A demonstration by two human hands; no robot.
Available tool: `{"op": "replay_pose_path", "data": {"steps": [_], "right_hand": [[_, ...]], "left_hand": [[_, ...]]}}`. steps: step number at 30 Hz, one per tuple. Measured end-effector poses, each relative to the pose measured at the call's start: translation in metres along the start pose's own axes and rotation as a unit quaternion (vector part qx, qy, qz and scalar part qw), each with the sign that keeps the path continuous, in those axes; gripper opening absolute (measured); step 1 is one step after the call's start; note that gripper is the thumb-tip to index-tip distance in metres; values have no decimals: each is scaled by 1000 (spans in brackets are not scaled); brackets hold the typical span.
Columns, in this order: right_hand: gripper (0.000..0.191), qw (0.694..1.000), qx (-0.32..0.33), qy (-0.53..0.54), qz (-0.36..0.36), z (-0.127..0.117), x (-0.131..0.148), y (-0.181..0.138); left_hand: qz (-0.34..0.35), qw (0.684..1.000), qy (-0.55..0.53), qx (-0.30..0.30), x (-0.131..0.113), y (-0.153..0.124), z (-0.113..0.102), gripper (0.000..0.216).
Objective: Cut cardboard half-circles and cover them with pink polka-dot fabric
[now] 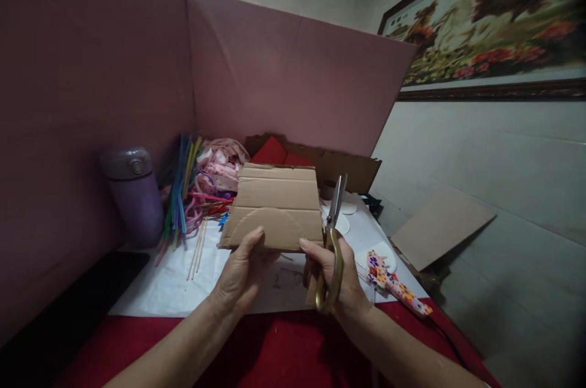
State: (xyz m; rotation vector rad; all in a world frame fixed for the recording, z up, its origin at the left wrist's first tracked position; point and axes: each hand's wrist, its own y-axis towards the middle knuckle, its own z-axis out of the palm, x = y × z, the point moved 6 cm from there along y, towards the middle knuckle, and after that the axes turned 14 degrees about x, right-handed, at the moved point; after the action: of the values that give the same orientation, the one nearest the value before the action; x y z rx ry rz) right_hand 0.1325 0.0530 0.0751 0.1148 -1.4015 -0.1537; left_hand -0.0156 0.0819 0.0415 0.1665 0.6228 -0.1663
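Note:
Between my two hands is a piece of brown cardboard (279,193), with crease lines across it and a faint curved line near its lower edge. My left hand (245,269) grips the bottom edge, thumb on top and fingers underneath. At the lower right corner, the thumb of my right hand (343,275) presses on the cardboard. That same hand also holds a pair of scissors (336,208) with gold handles, the blades pointing up and away beside the cardboard. The scissors' blades look nearly closed.
A patterned glue gun (396,284) lies at the right on white paper (160,290) over a red cloth (183,345). Left stand a purple bottle (137,205) and colored pipe cleaners (180,186); thin sticks (196,251) and pink ribbon (224,162) lie nearby. Pink panels (293,77) rise behind.

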Motion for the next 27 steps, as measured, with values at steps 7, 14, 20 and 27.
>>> {"op": "replay_pose_path", "data": {"steps": [7, 14, 20, 27], "right_hand": [[40, 996, 67, 59, -14, 16, 1, 0], [44, 995, 99, 34, 4, 9, -5, 4], [58, 999, 29, -34, -8, -22, 12, -5], [84, 948, 238, -25, 209, -11, 1, -68]], "left_hand": [[-44, 998, 22, 40, 8, -2, 4, 17], [-17, 999, 32, -4, 1, -1, 2, 14], [54, 995, 34, -81, -19, 0, -5, 18], [91, 990, 41, -95, -27, 2, -9, 24]]}}
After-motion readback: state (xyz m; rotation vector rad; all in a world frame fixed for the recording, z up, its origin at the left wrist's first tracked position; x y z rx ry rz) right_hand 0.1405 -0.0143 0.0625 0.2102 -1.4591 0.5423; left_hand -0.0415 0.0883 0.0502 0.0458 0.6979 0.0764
